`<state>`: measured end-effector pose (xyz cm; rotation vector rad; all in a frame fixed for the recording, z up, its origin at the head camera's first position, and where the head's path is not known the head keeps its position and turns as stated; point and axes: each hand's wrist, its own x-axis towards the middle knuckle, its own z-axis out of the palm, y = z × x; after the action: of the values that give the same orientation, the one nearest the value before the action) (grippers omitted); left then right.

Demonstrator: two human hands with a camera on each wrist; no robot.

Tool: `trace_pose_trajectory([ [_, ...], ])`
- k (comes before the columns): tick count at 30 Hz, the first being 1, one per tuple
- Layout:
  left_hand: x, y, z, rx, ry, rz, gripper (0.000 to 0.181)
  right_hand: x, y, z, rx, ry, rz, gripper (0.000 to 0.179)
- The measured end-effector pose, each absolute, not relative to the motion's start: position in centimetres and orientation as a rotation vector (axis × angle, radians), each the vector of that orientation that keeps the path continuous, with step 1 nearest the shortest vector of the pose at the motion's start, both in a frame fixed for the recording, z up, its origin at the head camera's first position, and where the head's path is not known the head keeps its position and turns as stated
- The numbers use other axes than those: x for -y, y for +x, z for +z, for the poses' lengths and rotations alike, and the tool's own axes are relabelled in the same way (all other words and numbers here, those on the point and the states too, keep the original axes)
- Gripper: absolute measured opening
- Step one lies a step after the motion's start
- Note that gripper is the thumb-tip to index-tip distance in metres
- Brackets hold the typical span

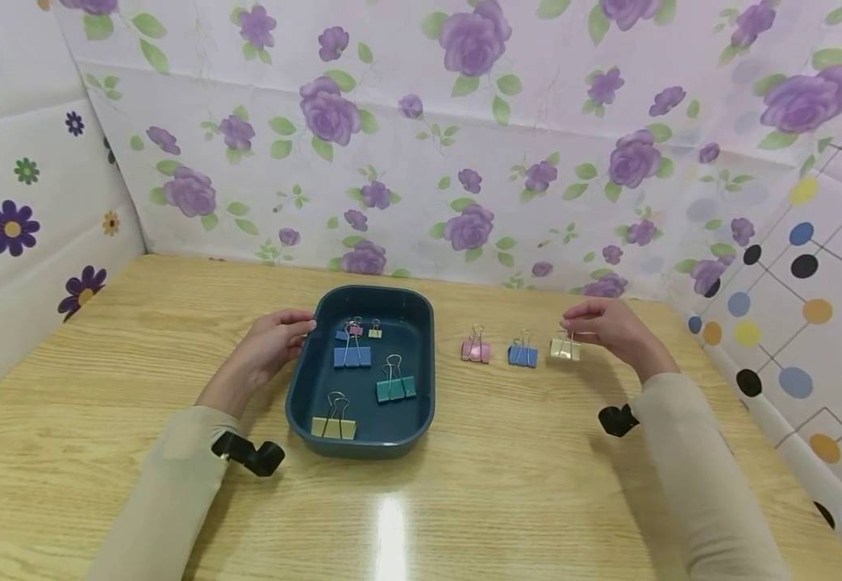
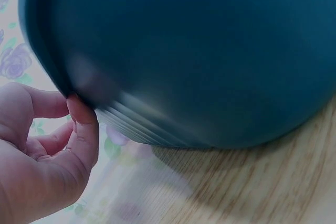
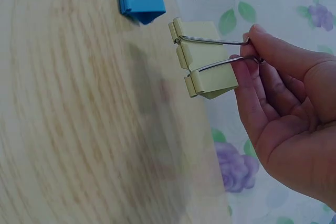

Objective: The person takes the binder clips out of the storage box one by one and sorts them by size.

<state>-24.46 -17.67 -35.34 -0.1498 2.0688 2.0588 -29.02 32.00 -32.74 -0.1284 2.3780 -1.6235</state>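
Observation:
A pale yellow binder clip (image 3: pixel 207 61) is pinched by its wire handles between the thumb and fingers of my right hand (image 1: pixel 615 329). In the head view it is at the right end of a row, beside a blue binder clip (image 1: pixel 523 356) and a pink binder clip (image 1: pixel 476 352). My left hand (image 1: pixel 270 349) pinches the left rim of a dark teal tray (image 1: pixel 421 407). Inside the tray lie a larger blue clip (image 1: pixel 352 357), a green clip (image 1: pixel 396 389), a yellow clip (image 1: pixel 334 428) and several small clips near the back.
The wooden table (image 1: pixel 508 484) runs back to a flowered cloth (image 1: pixel 406 161) hung behind it. A dotted cloth (image 1: pixel 791 323) borders the right side, and another flowered cloth (image 1: pixel 22 186) stands at the left. Black wrist cameras sit on both sleeves.

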Motion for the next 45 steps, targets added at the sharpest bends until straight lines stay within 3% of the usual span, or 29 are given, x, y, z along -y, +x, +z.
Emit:
trace_pose_trajectory([
  [21, 17.6, -24.3, -35.3, -2.097, -0.139, 2.049, 0.041, -34.1, -28.7, -35.4, -2.328, -0.028, -1.599, 0.044],
  [38, 17.6, -24.3, -35.3, -2.087, -0.134, 2.056, 0.041, -34.2, -28.9, -35.4, -2.368, -0.043, -1.526, 0.055],
  [45, 17.7, -24.3, -35.3, -2.085, -0.129, 2.057, 0.042, -32.6, -28.5, -33.5, -2.514, -0.083, -1.499, 0.058],
])
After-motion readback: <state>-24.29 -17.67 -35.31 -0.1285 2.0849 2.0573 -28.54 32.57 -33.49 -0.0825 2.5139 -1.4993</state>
